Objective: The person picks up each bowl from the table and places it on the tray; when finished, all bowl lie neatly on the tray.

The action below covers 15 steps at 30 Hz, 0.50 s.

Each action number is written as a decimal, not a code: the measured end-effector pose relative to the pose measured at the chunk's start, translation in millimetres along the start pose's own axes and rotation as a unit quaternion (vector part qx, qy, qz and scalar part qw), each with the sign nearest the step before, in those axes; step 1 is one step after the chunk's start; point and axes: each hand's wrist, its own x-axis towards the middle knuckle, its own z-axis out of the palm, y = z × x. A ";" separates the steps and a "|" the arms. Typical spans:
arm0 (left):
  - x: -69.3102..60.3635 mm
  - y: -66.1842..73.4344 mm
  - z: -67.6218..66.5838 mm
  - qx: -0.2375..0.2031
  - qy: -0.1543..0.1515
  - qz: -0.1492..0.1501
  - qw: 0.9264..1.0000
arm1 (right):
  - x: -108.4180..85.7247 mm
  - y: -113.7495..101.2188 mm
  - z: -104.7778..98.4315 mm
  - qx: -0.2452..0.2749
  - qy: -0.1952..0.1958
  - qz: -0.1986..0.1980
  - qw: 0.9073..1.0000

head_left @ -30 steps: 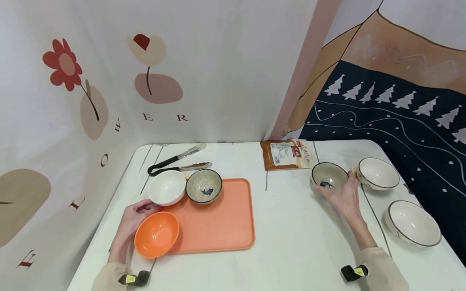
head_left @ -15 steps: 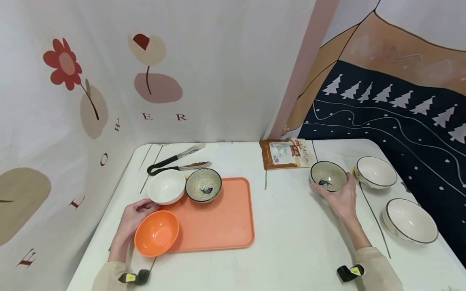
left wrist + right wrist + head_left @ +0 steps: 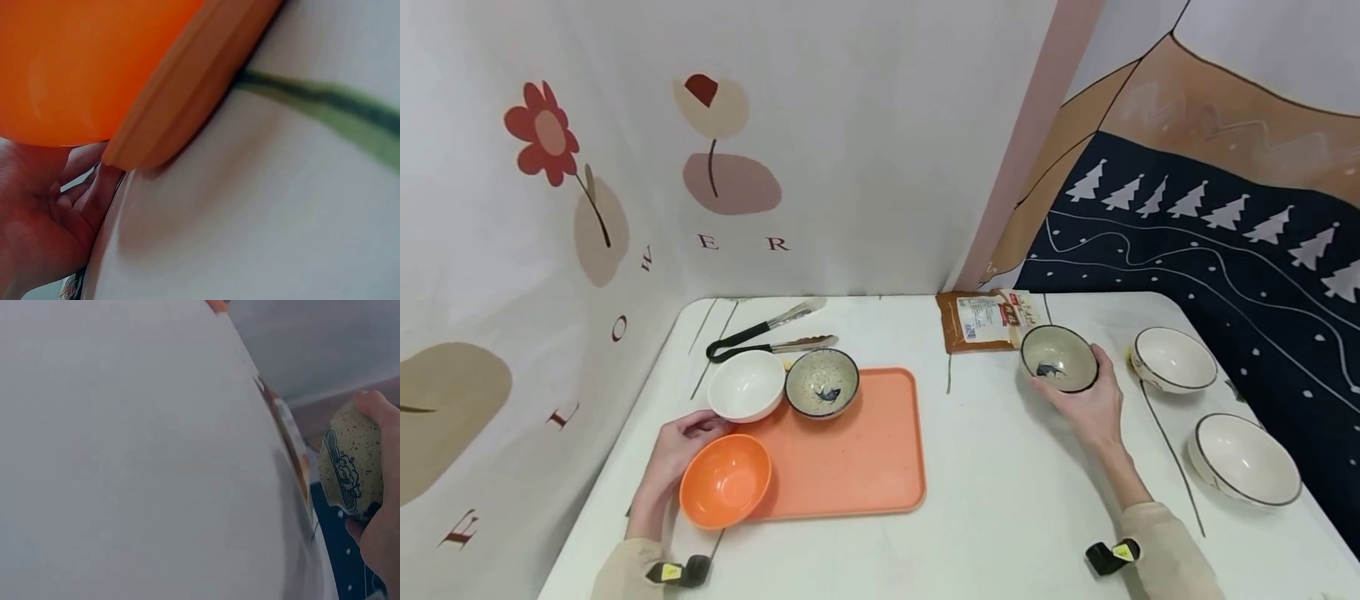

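My right hand grips a small grey-beige bowl with a dark rim and blue motif by its side, thumb on the near side. In the right wrist view the bowl's speckled outside shows, held above the table. My left hand holds the left edge of the orange tray, between a white bowl and an orange bowl. In the left wrist view its fingers curl at the tray's rim; the fingertips are partly hidden. A matching grey-beige bowl stands on the tray's back part.
Black-handled tongs lie behind the tray. A brown food packet lies at the back, close beyond the held bowl. Two cream bowls with dark rims stand on the right. Cloth walls enclose the table's back and sides.
My right hand has lifted the grey-beige bowl and carried it slightly left, away from the cream bowls, tilting it a little. My left hand stays at the tray's edge.
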 end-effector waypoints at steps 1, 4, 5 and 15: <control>-0.1 0.0 0.0 0.001 0.000 0.001 1.000 | -2.1 -3.1 2.6 0.002 -0.004 -0.006 1.000; -0.8 0.1 0.6 0.001 -0.003 0.002 1.000 | -8.5 -13.4 10.1 0.011 -0.023 -0.020 0.999; -0.8 0.1 0.7 0.001 -0.003 0.001 1.000 | -10.2 -16.7 12.9 0.013 -0.030 -0.025 0.999; 1.6 -0.1 -1.3 0.000 0.009 0.017 1.000 | -35.0 -54.1 41.1 0.063 -0.113 -0.069 0.989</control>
